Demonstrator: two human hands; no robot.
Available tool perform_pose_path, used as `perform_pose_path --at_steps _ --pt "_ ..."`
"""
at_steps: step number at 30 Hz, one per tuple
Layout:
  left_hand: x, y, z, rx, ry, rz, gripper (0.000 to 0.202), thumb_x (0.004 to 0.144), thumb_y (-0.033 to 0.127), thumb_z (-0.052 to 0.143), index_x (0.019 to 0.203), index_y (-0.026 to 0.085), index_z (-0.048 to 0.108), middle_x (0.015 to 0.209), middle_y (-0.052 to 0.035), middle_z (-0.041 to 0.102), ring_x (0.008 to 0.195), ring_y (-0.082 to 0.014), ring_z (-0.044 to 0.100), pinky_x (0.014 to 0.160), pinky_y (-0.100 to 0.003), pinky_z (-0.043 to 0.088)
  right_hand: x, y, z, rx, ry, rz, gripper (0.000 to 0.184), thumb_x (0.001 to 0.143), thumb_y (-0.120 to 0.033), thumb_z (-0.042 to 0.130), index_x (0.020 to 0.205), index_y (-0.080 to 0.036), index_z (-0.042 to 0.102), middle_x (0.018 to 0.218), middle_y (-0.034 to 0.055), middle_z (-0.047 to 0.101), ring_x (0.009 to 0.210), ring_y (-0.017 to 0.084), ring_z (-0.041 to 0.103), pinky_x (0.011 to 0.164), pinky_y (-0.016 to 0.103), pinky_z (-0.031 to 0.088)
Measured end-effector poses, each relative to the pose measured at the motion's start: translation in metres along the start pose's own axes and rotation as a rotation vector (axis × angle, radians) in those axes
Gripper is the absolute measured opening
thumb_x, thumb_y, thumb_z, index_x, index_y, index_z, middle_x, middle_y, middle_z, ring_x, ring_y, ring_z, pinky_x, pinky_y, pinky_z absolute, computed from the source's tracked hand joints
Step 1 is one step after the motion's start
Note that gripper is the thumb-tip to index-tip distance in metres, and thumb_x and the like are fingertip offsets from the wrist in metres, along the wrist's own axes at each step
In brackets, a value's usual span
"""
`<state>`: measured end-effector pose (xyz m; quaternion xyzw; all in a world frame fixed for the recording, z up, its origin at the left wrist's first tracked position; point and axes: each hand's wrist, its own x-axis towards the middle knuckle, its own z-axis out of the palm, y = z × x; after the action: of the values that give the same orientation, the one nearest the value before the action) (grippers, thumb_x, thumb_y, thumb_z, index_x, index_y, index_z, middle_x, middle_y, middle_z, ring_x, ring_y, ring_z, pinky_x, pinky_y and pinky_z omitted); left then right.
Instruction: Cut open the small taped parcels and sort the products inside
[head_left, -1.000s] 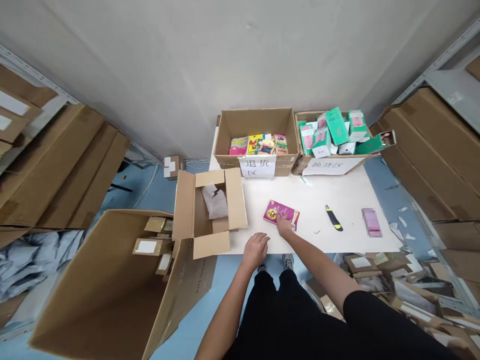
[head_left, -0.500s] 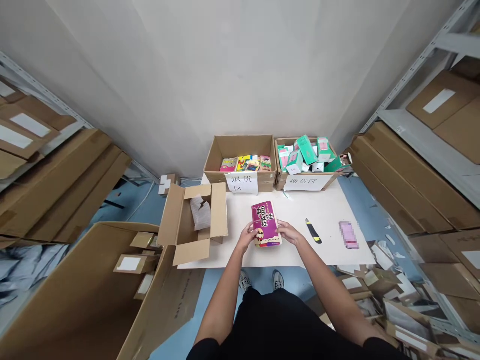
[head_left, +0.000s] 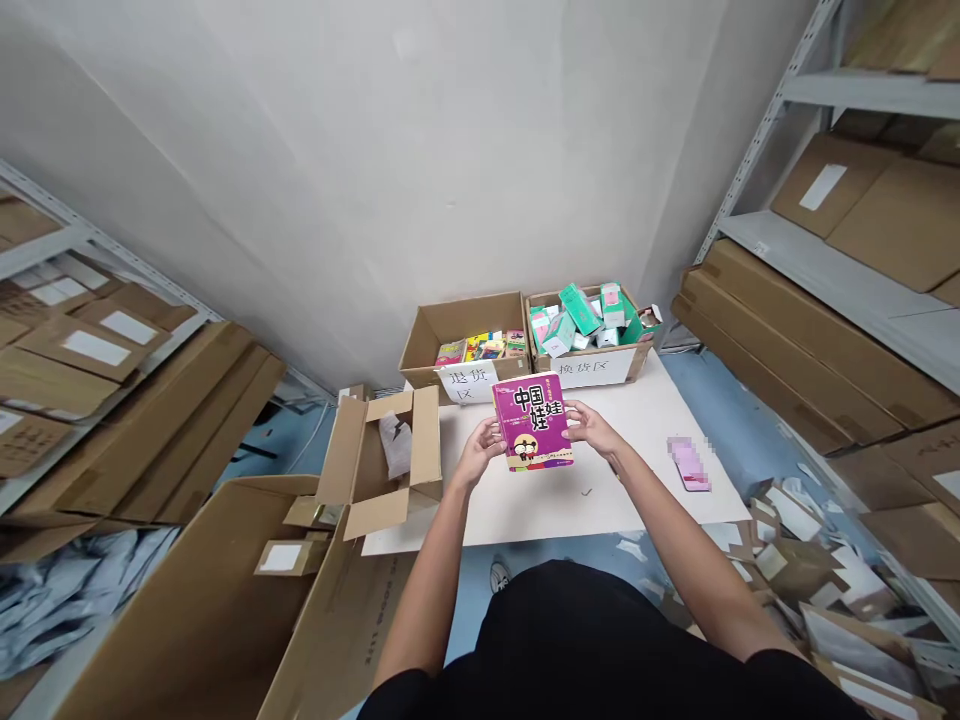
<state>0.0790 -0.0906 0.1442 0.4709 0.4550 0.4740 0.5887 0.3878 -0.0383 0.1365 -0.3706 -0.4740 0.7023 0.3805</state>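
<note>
A purple book (head_left: 531, 424) with large Chinese characters and cartoon figures on its cover is held up over the white table (head_left: 487, 515). My left hand (head_left: 481, 450) grips its left edge, and my right hand (head_left: 592, 428) grips the right edge, thumbs toward the front. Beyond the book stands a carton (head_left: 420, 345) holding several books, with a handwritten paper sign (head_left: 466, 382). To its right another carton (head_left: 637, 362) is heaped with green and white small boxes (head_left: 579, 310); its sign (head_left: 592, 370) is partly behind the book.
An opened carton (head_left: 426, 440) with torn grey wrapping (head_left: 396, 445) inside stands at the table's left. A pink pixelated object (head_left: 688, 463) lies at right. Below left is a large carton (head_left: 202, 560) with small parcels. Shelves with boxes (head_left: 877, 200) flank both sides.
Both hands have raised the book from near the tabletop, and its cover now faces me more upright. The camera view has shifted and tilted. My right arm now mostly covers the utility knife.
</note>
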Motion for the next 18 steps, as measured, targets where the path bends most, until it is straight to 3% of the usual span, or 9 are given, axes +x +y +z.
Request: perform_pose_path --at_steps 3,7,10,12,13,15,18 --pt "0.004 0.005 0.009 -0.013 0.029 0.031 0.079 0.071 0.041 0.094 0.140 0.021 0.062 0.127 -0.0135 0.073 0.102 -0.0239 0.072 0.090 -0.040 0.058 -0.008 -0.015 -0.004 0.022 -0.060 -0.024 0.081 0.068 -0.032 0.092 0.140 -0.029 0.054 0.129 0.0098 0.073 0.099 0.025 0.077 0.086 0.042 0.062" --pt "0.014 0.009 0.015 0.015 0.050 0.037 0.081 0.069 0.042 0.094 0.140 0.020 0.065 0.129 -0.0154 0.074 0.103 -0.0264 0.072 0.093 -0.044 0.058 -0.016 -0.025 -0.002 0.041 -0.068 -0.047 0.075 0.073 -0.034 0.087 0.140 -0.027 0.053 0.117 0.0092 0.079 0.099 0.027 0.078 0.087 0.043 0.062" --pt "0.022 0.014 0.028 0.166 0.226 0.066 0.065 0.069 0.042 0.093 0.127 0.020 0.074 0.125 -0.0152 0.075 0.103 -0.0276 0.072 0.096 -0.048 0.057 -0.015 -0.024 0.005 0.030 0.011 -0.104 0.073 0.075 -0.033 0.082 0.142 -0.024 0.055 0.110 0.0085 0.081 0.097 0.029 0.079 0.087 0.045 0.063" --pt "0.025 0.019 0.047 0.243 0.273 0.109 0.054 0.075 0.044 0.088 0.123 0.021 0.077 0.121 -0.0136 0.076 0.104 -0.0278 0.072 0.099 -0.049 0.056 -0.014 -0.023 0.014 -0.015 0.053 -0.169 0.071 0.076 -0.032 0.078 0.143 -0.025 0.057 0.114 0.0076 0.081 0.103 0.029 0.078 0.091 0.048 0.063" --pt "0.025 0.022 0.059 0.256 0.242 0.135 0.053 0.078 0.044 0.086 0.125 0.021 0.077 0.120 -0.0126 0.076 0.106 -0.0276 0.072 0.100 -0.049 0.056 -0.013 -0.023 0.020 -0.064 0.075 -0.209 0.068 0.078 -0.032 0.076 0.144 -0.026 0.059 0.118 0.0069 0.080 0.107 0.029 0.077 0.094 0.048 0.062" --pt "0.024 0.028 0.085 0.245 0.141 0.198 0.059 0.083 0.044 0.082 0.136 0.022 0.072 0.124 -0.0111 0.074 0.112 -0.0275 0.071 0.103 -0.047 0.056 -0.013 -0.026 0.034 -0.220 0.119 -0.285 0.063 0.081 -0.029 0.074 0.143 -0.031 0.064 0.127 0.0050 0.078 0.115 0.030 0.074 0.102 0.048 0.059" --pt "0.022 0.040 0.112 0.230 0.140 0.309 0.069 0.082 0.041 0.084 0.147 0.024 0.064 0.142 -0.0117 0.065 0.127 -0.0293 0.065 0.104 -0.042 0.057 -0.015 -0.031 0.056 -0.461 0.129 -0.342 0.057 0.084 -0.023 0.069 0.140 -0.035 0.070 0.134 0.0031 0.075 0.115 0.030 0.073 0.106 0.046 0.056"
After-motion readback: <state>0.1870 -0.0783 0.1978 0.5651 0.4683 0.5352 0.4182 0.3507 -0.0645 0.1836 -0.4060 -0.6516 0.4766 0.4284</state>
